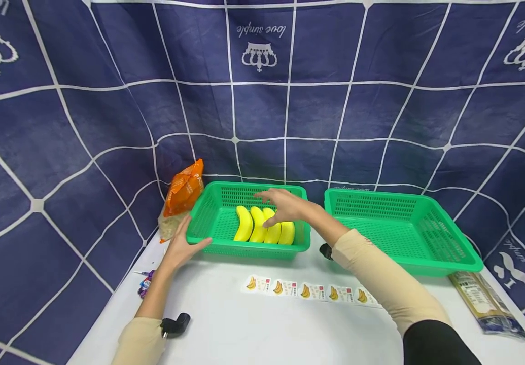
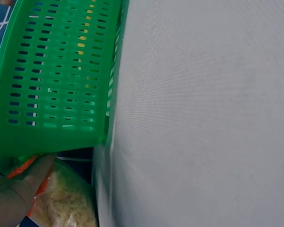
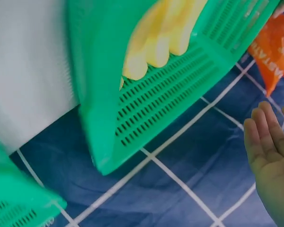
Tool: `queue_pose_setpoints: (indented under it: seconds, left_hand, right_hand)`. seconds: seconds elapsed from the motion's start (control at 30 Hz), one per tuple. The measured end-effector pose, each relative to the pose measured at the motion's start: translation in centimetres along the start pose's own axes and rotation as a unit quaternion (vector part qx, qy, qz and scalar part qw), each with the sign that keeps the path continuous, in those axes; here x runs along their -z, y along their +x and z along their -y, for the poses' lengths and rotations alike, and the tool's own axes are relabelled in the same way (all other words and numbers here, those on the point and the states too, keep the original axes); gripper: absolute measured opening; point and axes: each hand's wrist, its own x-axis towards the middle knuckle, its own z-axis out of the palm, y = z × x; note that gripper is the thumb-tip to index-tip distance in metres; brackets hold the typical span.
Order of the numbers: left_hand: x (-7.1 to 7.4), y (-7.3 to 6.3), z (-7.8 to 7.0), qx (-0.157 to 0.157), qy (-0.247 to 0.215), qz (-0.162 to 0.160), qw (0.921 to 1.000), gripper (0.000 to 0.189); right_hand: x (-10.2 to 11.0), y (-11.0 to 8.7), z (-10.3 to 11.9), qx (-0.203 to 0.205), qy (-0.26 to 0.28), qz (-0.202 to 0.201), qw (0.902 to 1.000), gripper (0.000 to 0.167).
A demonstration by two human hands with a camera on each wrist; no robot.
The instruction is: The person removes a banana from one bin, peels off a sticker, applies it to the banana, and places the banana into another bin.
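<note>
Several yellow bananas [image 1: 258,224] lie side by side in the right half of the left green basket [image 1: 248,249]. My left hand [image 1: 183,248] is at that basket's front left corner, thumb spread along the front and fingers against the left side. In the left wrist view, the same hand [image 2: 12,196] appears beside the basket wall [image 2: 61,94]. Over the bananas hovers my right hand [image 1: 282,205], its fingers spread and holding nothing. The right wrist view shows that hand's palm [image 3: 277,165] with fingers extended, apart from the basket.
Another green basket [image 1: 404,263] stands to the right. A row of banana-printed cards [image 1: 305,291] lies in front of the left basket. An orange bag [image 1: 184,187] leans behind my left hand, and a flat packet [image 1: 486,304] is at the far right. A blue curtain hangs behind.
</note>
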Motion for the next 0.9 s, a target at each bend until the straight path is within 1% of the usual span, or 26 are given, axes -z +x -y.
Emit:
queue_pose_setpoints:
  seconds: [0.13,0.3,0.37,0.53,0.73,0.8,0.9]
  left_hand:
    - [-0.6,-0.1,0.0,-0.001,-0.008,0.001,1.0000,0.106]
    - [-1.2,-0.3,-0.1,0.006,-0.016,0.003,0.9998,0.106]
    - [-1.3,-0.4,-0.1,0.008,-0.017,0.001,0.9998,0.106]
    - [-1.1,-0.3,-0.3,0.011,-0.015,0.001,0.9998,0.107]
    - [-0.3,-0.6,-0.1,0.027,-0.011,0.001,0.9996,0.106]
    - [-0.2,-0.5,0.0,0.026,-0.012,0.003,0.9996,0.107]
    - [-0.3,-0.2,-0.1,0.020,-0.014,0.006,0.9997,0.107]
  right_hand:
    - [-0.5,2.0,-0.9,-0.027,0.018,0.003,0.9995,0.082]
    - [-1.2,3.8,-1.7,-0.058,0.024,0.019,0.9978,0.080]
    - [-1.6,4.5,-2.0,-0.070,0.027,0.019,0.9970,0.079]
    - [-2.6,6.4,-2.4,-0.096,0.050,0.011,0.9941,0.077]
    - [-3.0,8.8,-1.8,-0.093,0.082,0.005,0.9923,0.075]
    - [-2.9,9.2,-1.8,-0.099,0.089,-0.002,0.9911,0.073]
    - [-2.9,9.6,-2.2,-0.120,0.090,-0.010,0.9887,0.072]
